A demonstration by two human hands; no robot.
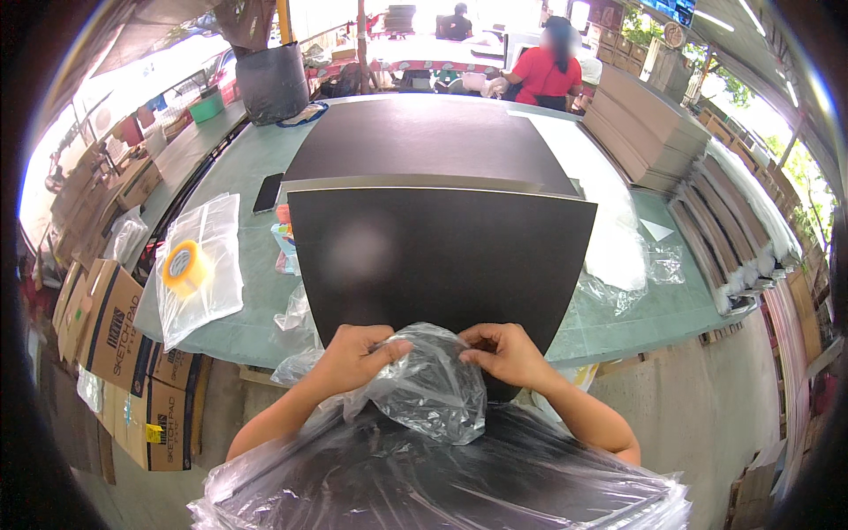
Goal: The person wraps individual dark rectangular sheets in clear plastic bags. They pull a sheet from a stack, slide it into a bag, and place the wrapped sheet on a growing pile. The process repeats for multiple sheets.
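Observation:
Pinched between thumb and fingers, the rim of a crumpled clear plastic bag is held by my left hand on one side and my right hand on the other. Just beyond my hands, a large black board stands tilted, its lower edge partly hidden by the bag. Behind it lies another broad black surface. Spread below my forearms are layers of clear plastic over something dark.
On the green table, a yellow tape roll rests on flat plastic bags beside a dark phone. Board stacks stand at right. Cartons are piled left. A person in red sits beyond the table.

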